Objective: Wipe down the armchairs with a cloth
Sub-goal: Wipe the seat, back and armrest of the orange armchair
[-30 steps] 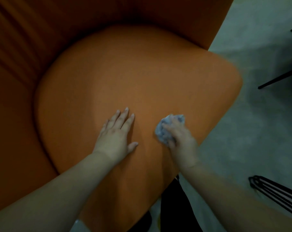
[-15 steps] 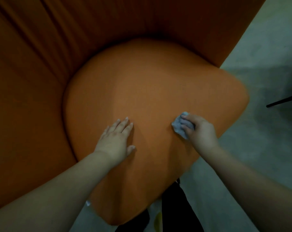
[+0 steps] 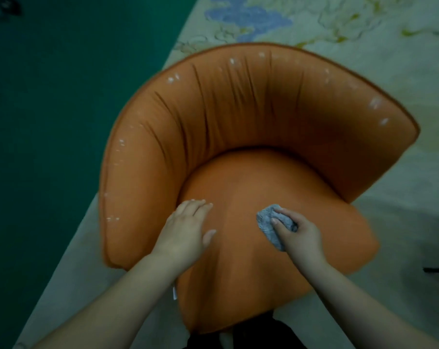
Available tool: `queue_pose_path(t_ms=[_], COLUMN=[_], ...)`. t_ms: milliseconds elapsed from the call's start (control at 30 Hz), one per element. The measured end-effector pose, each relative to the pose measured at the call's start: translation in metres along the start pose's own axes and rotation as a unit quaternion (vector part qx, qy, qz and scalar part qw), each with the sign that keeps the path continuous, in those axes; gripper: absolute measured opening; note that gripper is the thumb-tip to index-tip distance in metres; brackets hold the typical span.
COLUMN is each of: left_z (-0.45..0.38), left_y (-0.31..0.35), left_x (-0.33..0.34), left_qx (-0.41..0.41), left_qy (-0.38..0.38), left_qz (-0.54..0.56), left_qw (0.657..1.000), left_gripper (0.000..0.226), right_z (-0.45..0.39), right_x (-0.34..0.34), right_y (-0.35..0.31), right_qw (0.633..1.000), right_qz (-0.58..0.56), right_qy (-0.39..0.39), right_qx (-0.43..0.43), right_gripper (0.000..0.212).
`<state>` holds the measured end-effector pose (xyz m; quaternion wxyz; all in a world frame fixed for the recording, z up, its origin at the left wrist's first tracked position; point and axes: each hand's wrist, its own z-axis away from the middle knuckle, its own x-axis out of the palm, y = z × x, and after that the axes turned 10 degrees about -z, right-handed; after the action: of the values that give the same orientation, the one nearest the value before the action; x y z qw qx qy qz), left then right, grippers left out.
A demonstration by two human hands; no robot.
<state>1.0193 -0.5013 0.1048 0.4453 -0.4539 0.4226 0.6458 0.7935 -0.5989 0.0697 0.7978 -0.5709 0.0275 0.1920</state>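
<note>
**A:** ok so what's the biggest thing going on here?

**B:** the orange armchair [image 3: 251, 117], it's filling most of the view. Curved backrest is wrapping round the far side and both sides, with pale scuffy flecks sitting along its top rim. The seat cushion [image 3: 251, 260] is bulging out toward the person, front edge at the bottom. Chair is standing on a pale patterned rug [image 3: 364, 34], and a dark green floor [image 3: 49, 122] is running along the left.

**A:** and the hands?

**B:** left hand [image 3: 185, 230] is lying flat on the left part of the cushion, palm down, fingers straight and together, pointing at the back-right, thumb sticking out to the right. It's pressing on the fabric, not holding anything.

**A:** right one?

**B:** right hand [image 3: 296, 235] is sitting on the right half of the seat, fingers curled over the grey cloth [image 3: 268, 227] and pinning it to the cushion.

**A:** so where's the cloth sitting exactly?

**B:** bunched under the right hand's fingers, roughly mid-cushion, right of centre. Most of it is poking out on the thumb side, toward the left hand, with bare orange fabric between the two. Well apart from the backrest and from the front edge.

**A:** which way is it lying?

**B:** it's a crumpled wad, but the long axis is running from the far-left down to the near-right, more or less across the fingers gripping it.
</note>
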Motion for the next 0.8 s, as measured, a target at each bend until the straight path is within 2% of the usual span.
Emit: queue_pose_path(t_ms=[200, 300, 400, 600, 800], left_z=[0.043, 0.059, 0.07, 0.073, 0.054], left_y=[-0.043, -0.067, -0.088, -0.136, -0.199], left_x=[-0.059, -0.072, -0.07, -0.048, -0.039], left_qx=[-0.128, -0.208, -0.248, -0.269, -0.215], left_qy=[0.057, 0.078, 0.074, 0.031, -0.017], left_qz=[0.002, 0.021, 0.036, 0.103, 0.193], left_qw=[0.99, 0.975, 0.965, 0.957, 0.957], left_gripper=[0.064, 0.07, 0.078, 0.098, 0.1], right_z=[0.0, 0.008, 0.02, 0.044, 0.066], right_x=[0.018, 0.041, 0.07, 0.138, 0.216], right_y=[-0.079, -0.102, -0.114, -0.113, -0.099], right_qw=[0.996, 0.992, 0.988, 0.983, 0.987], right_qz=[-0.01, -0.026, -0.058, -0.099, -0.131], right_qy=[-0.075, -0.106, -0.127, -0.143, -0.086], right_qx=[-0.047, -0.067, -0.062, -0.054, -0.045], right_gripper=[0.028, 0.025, 0.024, 0.025, 0.027])
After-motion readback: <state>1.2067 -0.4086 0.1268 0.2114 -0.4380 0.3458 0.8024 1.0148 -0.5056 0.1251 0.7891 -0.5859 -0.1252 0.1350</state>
